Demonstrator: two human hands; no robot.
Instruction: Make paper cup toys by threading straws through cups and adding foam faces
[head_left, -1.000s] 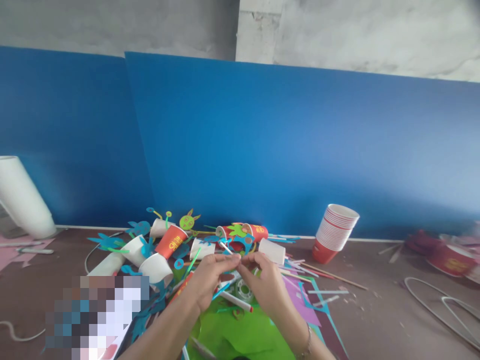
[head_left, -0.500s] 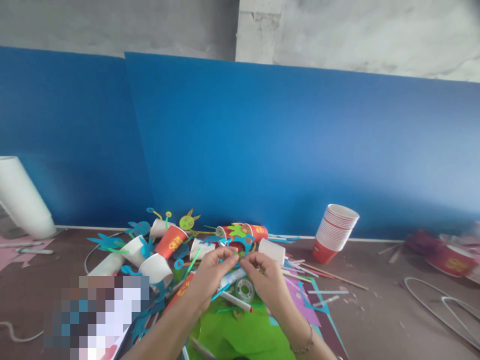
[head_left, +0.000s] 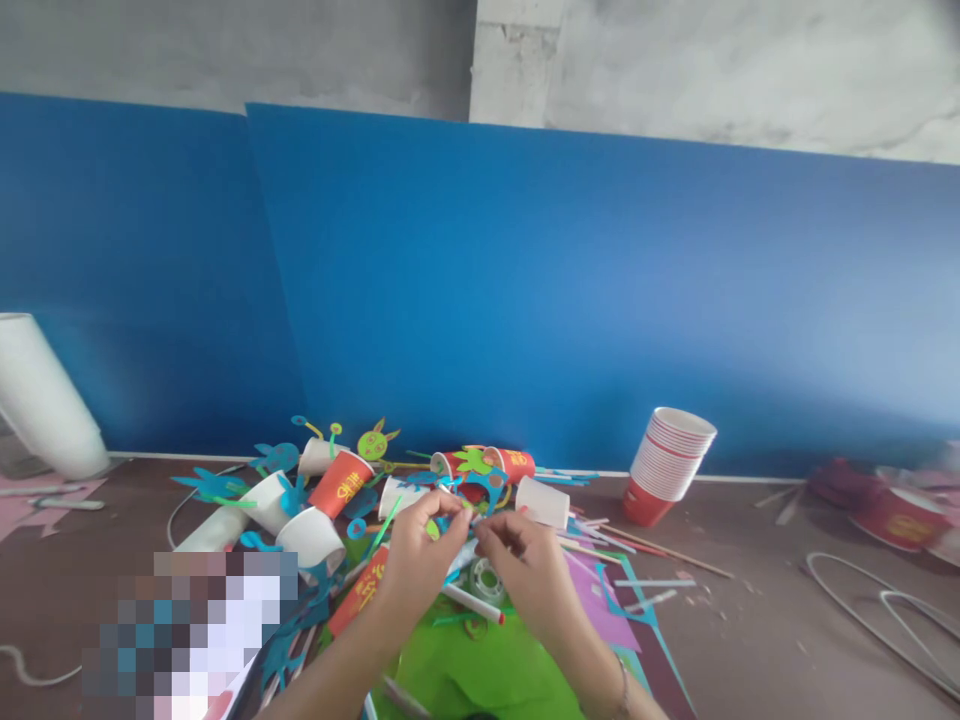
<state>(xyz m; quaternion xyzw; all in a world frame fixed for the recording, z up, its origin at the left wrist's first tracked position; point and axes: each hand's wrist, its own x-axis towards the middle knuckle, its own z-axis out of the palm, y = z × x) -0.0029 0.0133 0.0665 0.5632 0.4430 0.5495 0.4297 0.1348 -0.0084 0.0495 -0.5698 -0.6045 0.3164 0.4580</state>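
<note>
My left hand (head_left: 420, 555) and my right hand (head_left: 531, 560) meet over the middle of the pile, thumbs and fingertips pinched close together. Whatever sits between the fingertips is too small to make out. A yellow-green bit (head_left: 433, 530) shows in the gap of my left fingers; I cannot tell if it is held. Just below the hands lie a roll of clear tape (head_left: 487, 580) and a white marker (head_left: 472, 603) with a red tip, over green paper (head_left: 465, 665). A red paper cup (head_left: 360, 590) lies beside my left wrist.
Several paper cups with cut-out paper shapes lie behind the hands, among them a yellow-green animal face (head_left: 373, 445). A tall cup stack (head_left: 671, 465) leans at the right, near loose sticks (head_left: 667, 550). A white roll (head_left: 52, 400) stands far left. The blue panel (head_left: 525, 290) borders the table.
The fingertips have shifted slightly, and the yellow-green bit seen between them before now shows farther left, within my left hand. My left hand has lifted a little.
</note>
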